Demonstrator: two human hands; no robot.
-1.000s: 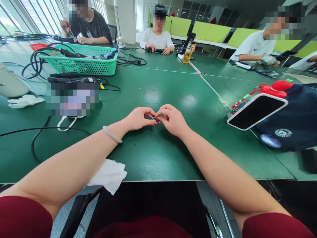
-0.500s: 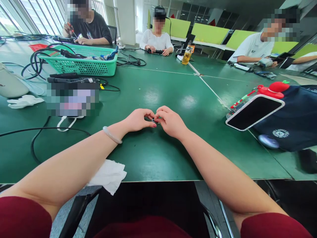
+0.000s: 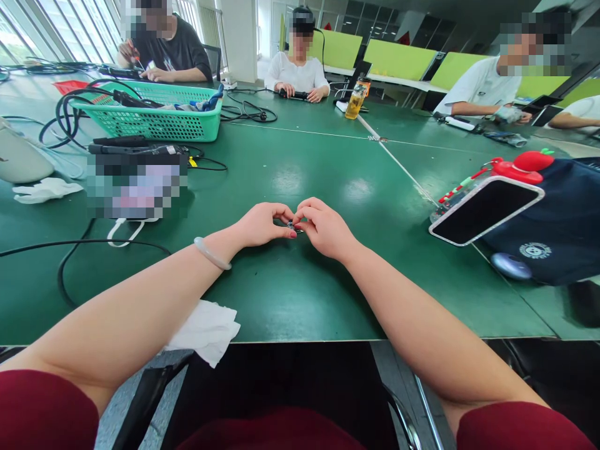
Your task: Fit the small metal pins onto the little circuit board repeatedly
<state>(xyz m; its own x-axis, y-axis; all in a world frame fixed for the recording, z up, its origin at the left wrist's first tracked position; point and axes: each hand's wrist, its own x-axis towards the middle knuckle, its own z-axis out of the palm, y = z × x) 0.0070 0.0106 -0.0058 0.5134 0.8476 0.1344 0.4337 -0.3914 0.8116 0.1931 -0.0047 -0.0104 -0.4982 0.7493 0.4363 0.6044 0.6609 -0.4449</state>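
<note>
My left hand (image 3: pixel 262 224) and my right hand (image 3: pixel 324 229) meet just above the green table (image 3: pixel 300 281). Between their fingertips is a small dark and silvery metal piece (image 3: pixel 291 225), mostly covered and too small to name. The left thumb and fingers pinch it from the left side. From the right, the other hand's bent fingers close on it. A pale bangle (image 3: pixel 212 254) circles my left wrist. Beneath my left forearm a crumpled white tissue (image 3: pixel 210 328) hangs over the table's front edge.
A green plastic basket (image 3: pixel 187 125) of cables and a charging phone (image 3: pixel 143 187) lie at left. A white-rimmed phone (image 3: pixel 485 209) leans by a dark bag (image 3: pixel 562 231) at right. A bottle (image 3: pixel 355 103) stands farther back. Several people sit around the table.
My fingers shift slightly around the small metal piece, a little more of which now shows. The view has moved very slightly; the objects around stay in place.
</note>
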